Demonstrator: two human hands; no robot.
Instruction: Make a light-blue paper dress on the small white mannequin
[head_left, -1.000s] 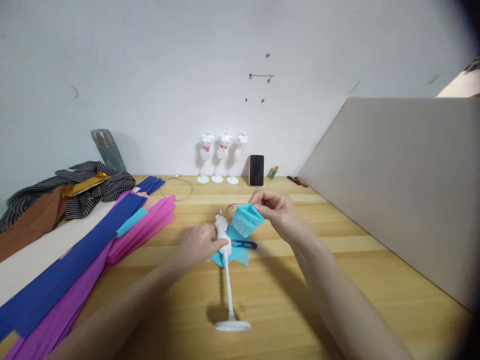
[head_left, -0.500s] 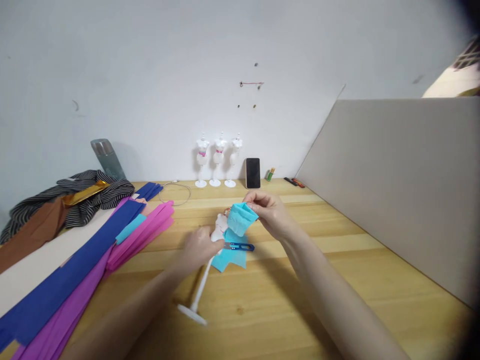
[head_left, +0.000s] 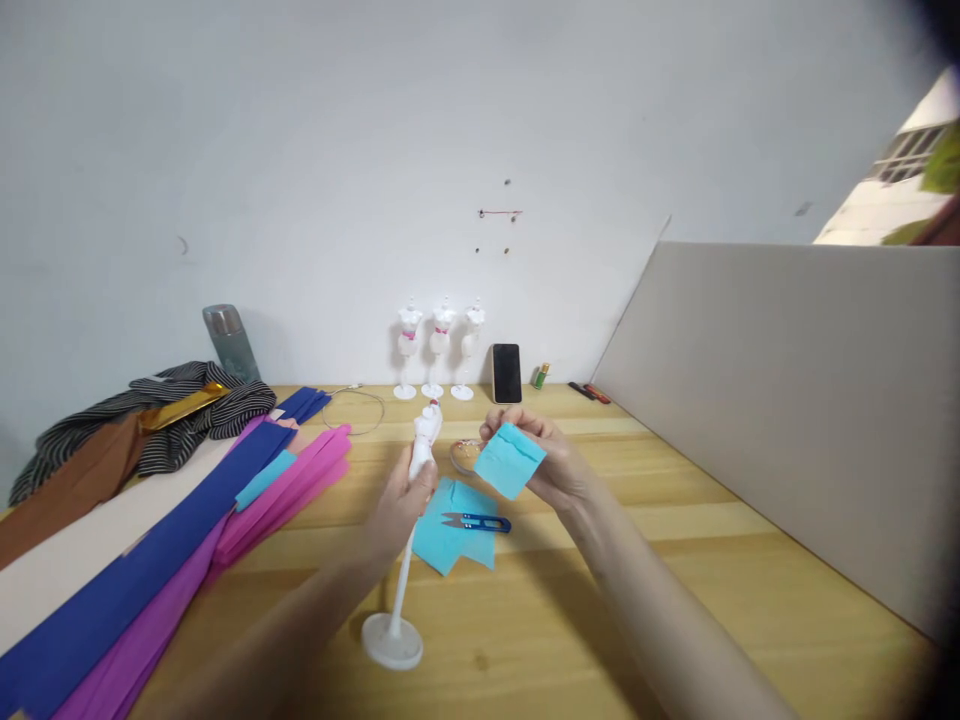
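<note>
On our wooden table [head_left: 480, 620], 3 mannequins [head_left: 441, 335] by the wall [head_left: 300, 200], another mannequin [head_left: 424, 450] tilted in front, our left hand [head_left: 401, 500] curled tightly round its body, a flat blue sheet [head_left: 433, 545], a smaller blue square [head_left: 510, 462] held up, pinched in our right hand [head_left: 553, 460], snips [head_left: 484, 522] on the sheet.

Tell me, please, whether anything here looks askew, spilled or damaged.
Nothing looks spilled. The bottle at back left looks tilted, though the wide lens may exaggerate that. Above the smartphone, dark spots, perhaps holes, mar the wall. The foreground dress form leans too, but the left hand holds it.
</note>
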